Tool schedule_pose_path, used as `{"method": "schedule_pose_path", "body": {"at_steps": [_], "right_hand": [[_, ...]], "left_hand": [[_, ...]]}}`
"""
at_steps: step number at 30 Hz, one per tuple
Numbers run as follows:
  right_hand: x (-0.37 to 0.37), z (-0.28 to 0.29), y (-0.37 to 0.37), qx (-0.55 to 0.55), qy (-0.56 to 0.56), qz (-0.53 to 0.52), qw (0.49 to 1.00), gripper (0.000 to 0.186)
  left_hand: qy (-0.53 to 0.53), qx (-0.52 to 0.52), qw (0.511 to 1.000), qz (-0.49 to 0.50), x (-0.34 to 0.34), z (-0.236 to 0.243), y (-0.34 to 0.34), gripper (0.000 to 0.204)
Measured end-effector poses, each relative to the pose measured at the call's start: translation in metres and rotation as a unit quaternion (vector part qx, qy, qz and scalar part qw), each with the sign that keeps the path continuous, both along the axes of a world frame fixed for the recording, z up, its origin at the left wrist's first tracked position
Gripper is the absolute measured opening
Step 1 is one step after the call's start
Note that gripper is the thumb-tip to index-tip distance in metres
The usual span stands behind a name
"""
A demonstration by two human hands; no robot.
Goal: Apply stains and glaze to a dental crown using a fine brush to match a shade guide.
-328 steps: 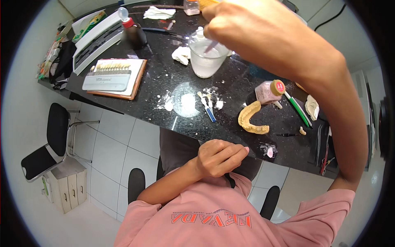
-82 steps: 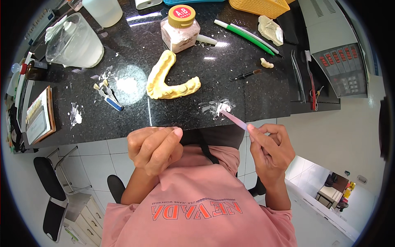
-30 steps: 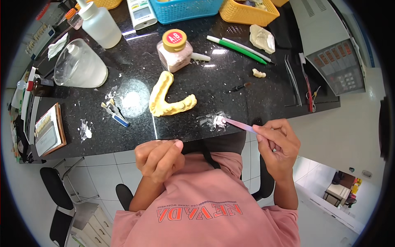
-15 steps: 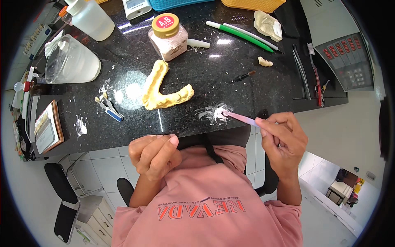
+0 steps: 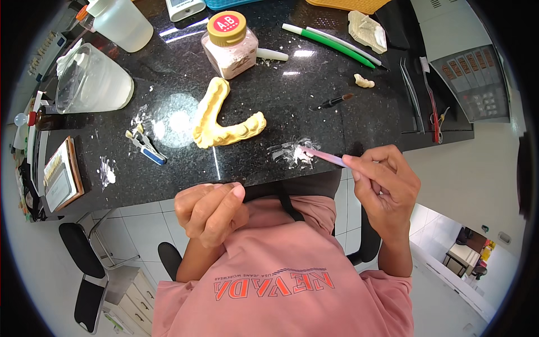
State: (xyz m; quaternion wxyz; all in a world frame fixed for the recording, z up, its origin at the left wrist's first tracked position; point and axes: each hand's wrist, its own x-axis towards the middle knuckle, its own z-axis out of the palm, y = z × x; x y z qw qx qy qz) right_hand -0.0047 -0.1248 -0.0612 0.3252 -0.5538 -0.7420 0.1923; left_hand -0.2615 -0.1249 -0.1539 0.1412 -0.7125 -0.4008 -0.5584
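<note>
dark countertop [image 5: 292,106] — pink-lilac spatula [image 5: 325,155], slim and tapered

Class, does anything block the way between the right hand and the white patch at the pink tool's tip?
Nothing visible does. Only the pink tool in the right hand spans the gap to the white patch. The yellow dental model lies to the left and the small brush beyond, both off that path.

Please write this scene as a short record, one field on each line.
Left hand: curled, near the table edge; no held object visible
Right hand: pinches a pink-lilac spatula
Spatula tip: at a white smear
Surface: black tabletop
Left of smear: yellow dental cast
Farther back: gold-lidded jar, green pen
</note>
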Motion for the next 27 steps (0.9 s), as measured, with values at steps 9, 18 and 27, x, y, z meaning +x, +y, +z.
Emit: {"method": "schedule_pose_path", "body": {"at_steps": [9,18,27], "right_hand": [[0.001,-0.007,-0.016,0.051,-0.009,-0.023,0.998,0.04],[-0.013,-0.024,-0.034,0.119,-0.037,-0.033,0.992,0.044],[-0.029,-0.021,-0.037,0.123,-0.065,-0.036,0.99,0.043]], "left_hand": [[0.004,0.002,1.0,-0.001,0.0,0.001,0.0,0.019],[0.004,-0.01,1.0,0.001,0.002,0.004,-0.002,0.02],[0.004,-0.014,1.0,0.004,0.002,0.004,-0.002,0.02]]}}
